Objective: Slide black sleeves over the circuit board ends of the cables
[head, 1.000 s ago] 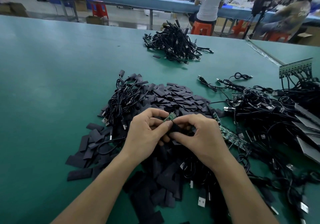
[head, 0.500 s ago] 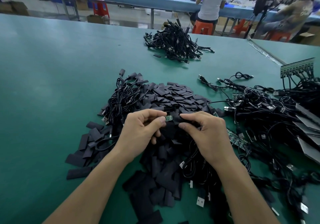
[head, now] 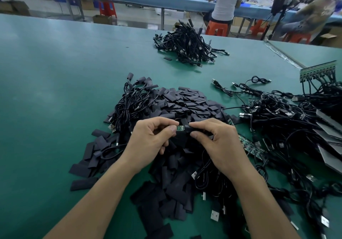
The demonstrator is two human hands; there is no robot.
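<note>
The small green circuit board (head: 180, 128) is held just above a heap of loose black sleeves (head: 187, 103), between two hands. The left hand (head: 149, 142) has its grip pinched on the board's bare end with thumb and forefinger. The right hand (head: 218, 146) pinches a black sleeve (head: 187, 129) that covers the board's other end. A bundle of cables (head: 129, 105) lies against the heap's left side and a wide tangle of cables (head: 288, 120) spreads to its right. A far pile of cables (head: 188, 46) sits well apart, all on the green desk (head: 55, 90).
</note>
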